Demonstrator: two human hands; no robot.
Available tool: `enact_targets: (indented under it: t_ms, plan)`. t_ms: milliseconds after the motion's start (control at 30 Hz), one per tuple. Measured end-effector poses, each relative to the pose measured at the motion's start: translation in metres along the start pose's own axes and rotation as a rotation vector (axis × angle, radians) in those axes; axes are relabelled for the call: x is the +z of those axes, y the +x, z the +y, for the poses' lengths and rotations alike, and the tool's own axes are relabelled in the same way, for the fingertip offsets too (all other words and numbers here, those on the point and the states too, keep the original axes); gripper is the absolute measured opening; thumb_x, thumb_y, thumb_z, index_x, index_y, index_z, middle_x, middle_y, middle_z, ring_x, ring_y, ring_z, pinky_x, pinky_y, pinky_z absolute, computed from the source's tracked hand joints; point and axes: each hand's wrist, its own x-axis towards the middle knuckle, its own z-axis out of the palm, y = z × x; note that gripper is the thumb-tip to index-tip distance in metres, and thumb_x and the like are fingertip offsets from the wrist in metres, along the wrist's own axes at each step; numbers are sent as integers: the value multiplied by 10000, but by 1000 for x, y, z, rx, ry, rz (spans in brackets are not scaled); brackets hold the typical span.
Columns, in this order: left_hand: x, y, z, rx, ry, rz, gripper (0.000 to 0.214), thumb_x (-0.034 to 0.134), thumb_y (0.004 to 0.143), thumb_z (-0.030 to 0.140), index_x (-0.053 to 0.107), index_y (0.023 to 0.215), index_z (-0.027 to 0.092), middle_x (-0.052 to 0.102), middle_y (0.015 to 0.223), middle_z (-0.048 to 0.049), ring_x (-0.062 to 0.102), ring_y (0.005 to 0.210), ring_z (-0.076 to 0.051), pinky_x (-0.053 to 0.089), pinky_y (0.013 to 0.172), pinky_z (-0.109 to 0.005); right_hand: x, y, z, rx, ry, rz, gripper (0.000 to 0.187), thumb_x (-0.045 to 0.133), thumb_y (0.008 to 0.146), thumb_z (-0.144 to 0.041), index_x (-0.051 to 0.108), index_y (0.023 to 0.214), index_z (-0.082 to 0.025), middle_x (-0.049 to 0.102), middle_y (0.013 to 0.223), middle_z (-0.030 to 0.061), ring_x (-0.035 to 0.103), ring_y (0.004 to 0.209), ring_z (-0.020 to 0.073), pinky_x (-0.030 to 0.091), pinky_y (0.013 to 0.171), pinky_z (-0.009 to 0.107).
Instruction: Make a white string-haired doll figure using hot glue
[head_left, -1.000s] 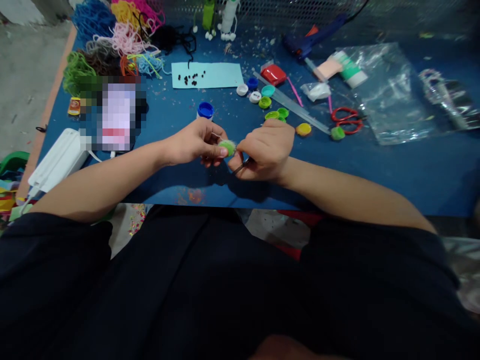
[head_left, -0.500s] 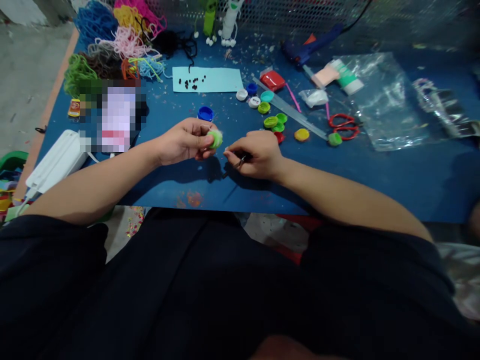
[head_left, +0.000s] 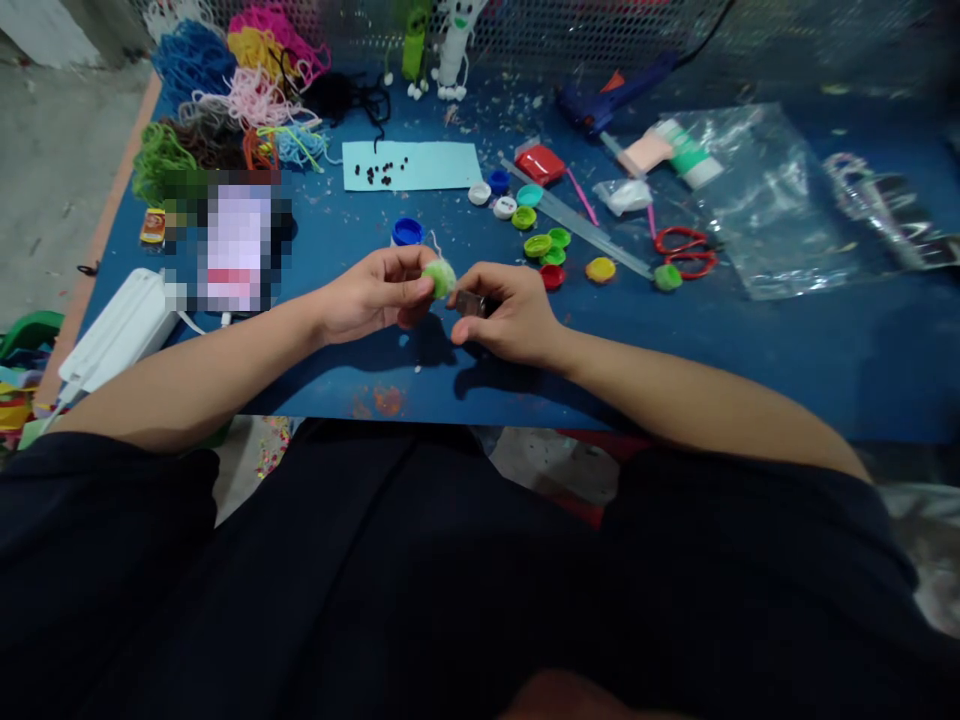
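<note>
My left hand (head_left: 375, 295) pinches a small, light green rounded piece (head_left: 441, 279) between thumb and fingertips. A white strand (head_left: 435, 241) rises from its top. Close on the right, my right hand (head_left: 514, 312) curls around a small dark, metallic-looking tool (head_left: 470, 303), mostly hidden by the fingers. Its kind cannot be made out. The right fingertips almost meet the green piece; whether they touch it is unclear. Just behind my left hand stands a blue cap (head_left: 407, 232).
Several coloured caps (head_left: 537, 246) lie beyond my right hand, near red-handled scissors (head_left: 686, 252). A light blue card (head_left: 412, 166) bears small black beads. Yarn (head_left: 259, 95), a phone (head_left: 238, 240) and a white power strip (head_left: 118, 322) are at left; a glue gun (head_left: 619, 95) lies behind.
The green piece has shifted slightly right, closer to my right hand. My right hand has turned, so the tool in it shows differently.
</note>
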Motion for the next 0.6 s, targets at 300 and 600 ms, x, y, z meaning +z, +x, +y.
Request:
enact_targets:
  t_ms: [300, 600]
  plan:
    - [8, -1, -5, 48, -48, 43, 550, 989, 738, 578, 629, 898, 194, 661, 945, -12, 661, 755, -103, 515, 652, -235, 12, -2, -14, 46, 241, -67, 611, 518, 1094, -675, 552, 749, -171, 485, 619, -20, 397, 547, 76, 296, 543, 249]
    - [10, 2, -7, 80, -14, 68, 618, 1012, 683, 603, 570, 857, 208, 629, 912, -6, 622, 719, -92, 516, 629, -230, 16, 2, -22, 119, 351, -88, 656, 570, 1041, -740, 537, 700, -180, 458, 602, -18, 372, 555, 88, 285, 543, 260]
